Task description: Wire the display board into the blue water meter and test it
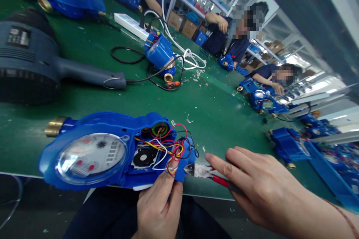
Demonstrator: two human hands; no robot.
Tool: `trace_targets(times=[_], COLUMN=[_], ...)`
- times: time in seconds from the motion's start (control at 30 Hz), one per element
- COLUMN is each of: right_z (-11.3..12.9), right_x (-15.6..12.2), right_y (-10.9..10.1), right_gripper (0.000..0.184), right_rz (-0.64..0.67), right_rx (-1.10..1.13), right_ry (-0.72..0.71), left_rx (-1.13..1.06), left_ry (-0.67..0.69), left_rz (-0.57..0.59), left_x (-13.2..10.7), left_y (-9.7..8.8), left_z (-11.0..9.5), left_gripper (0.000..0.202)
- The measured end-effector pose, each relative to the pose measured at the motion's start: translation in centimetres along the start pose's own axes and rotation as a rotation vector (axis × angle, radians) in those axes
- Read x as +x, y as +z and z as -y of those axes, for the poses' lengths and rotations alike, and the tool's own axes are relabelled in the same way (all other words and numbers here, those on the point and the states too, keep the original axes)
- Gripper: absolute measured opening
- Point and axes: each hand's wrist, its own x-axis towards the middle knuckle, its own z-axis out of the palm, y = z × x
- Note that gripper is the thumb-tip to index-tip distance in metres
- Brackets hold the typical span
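A grey tool lies on its side at the far left of a green table. In front of it, at the table's near edge, lies a blue meter, its round dial facing up and its right end open, showing a tangle of coloured wires. The left hand reaches up from below, closed, pinching a few of those wires. Just to the right, red-handled cutters point their tips at the pinched wires. The right hand grips the cutter handles, forefinger stretched forward. Further back sits a second meter. Other people work at the far right.
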Motion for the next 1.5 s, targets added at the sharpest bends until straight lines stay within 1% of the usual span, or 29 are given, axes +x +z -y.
trace_targets(times=[0.17, 0.33, 0.43, 0.57, 0.73, 0.87, 1.0, 1.13, 1.27, 1.37, 1.43, 1.5], right_z=[-0.1, -0.5, -0.7, -0.1, 0.7, 0.7, 0.6, 0.9, 1.1, 1.1, 1.2, 1.2], right_x=[-0.1, -0.4, -0.5, -0.5, -0.6, -0.4, 0.2, 0.4, 0.2, 0.1, 0.2, 0.4], right_y=[0.0, 0.0, -0.2, -0.6, -0.9, -1.6, -2.3, -2.4, -1.9, -1.7, -1.7, -1.8], right_gripper=[0.049, 0.048, 0.054, 0.063, 0.067, 0.067, 0.06, 0.06, 0.06, 0.06, 0.06, 0.06], right_rz=[-0.029, -0.046, -0.005, 0.091, 0.109, 0.101, 0.097, 0.076, 0.058, 0.058, 0.082, 0.078], right_rx=[0.019, 0.113, 0.162, 0.133, 0.094, 0.043, 0.026, -0.008, -0.04, -0.044, -0.051, -0.048], right_ry=[0.028, -0.008, 0.004, 0.028, 0.059, -0.009, -0.063, -0.067, -0.075, -0.068, -0.045, -0.028], left_rx=[0.047, 0.043, 0.064, 0.086, 0.1, 0.092, 0.08, 0.052, 0.042, 0.024, 0.025, 0.036], left_ry=[0.035, 0.065, 0.073, 0.1, 0.096, 0.109, 0.106, 0.1, 0.101, 0.096, 0.094, 0.101], left_rz=[0.022, 0.027, 0.036, 0.032, 0.047, 0.052, 0.052, 0.078, 0.043, 0.012, -0.01, -0.003], left_x=[0.2, 0.4, 0.5, 0.5, 0.4, 0.3, 0.4, 0.4, 0.0, -0.1, 0.0, 0.0], left_y=[-0.1, -0.1, -0.1, -0.1, -0.1, 0.0, -0.2, -0.3, -0.3, -0.1, -0.1, 0.0], left_z=[0.1, -0.1, 0.0, 0.1, 0.0, 0.0, 0.0, 0.2, 0.3, 0.4, 0.4, 0.3], left_gripper=[0.025, 0.03, 0.028, 0.024, 0.026, 0.023, 0.026, 0.037, 0.044, 0.044, 0.042, 0.038])
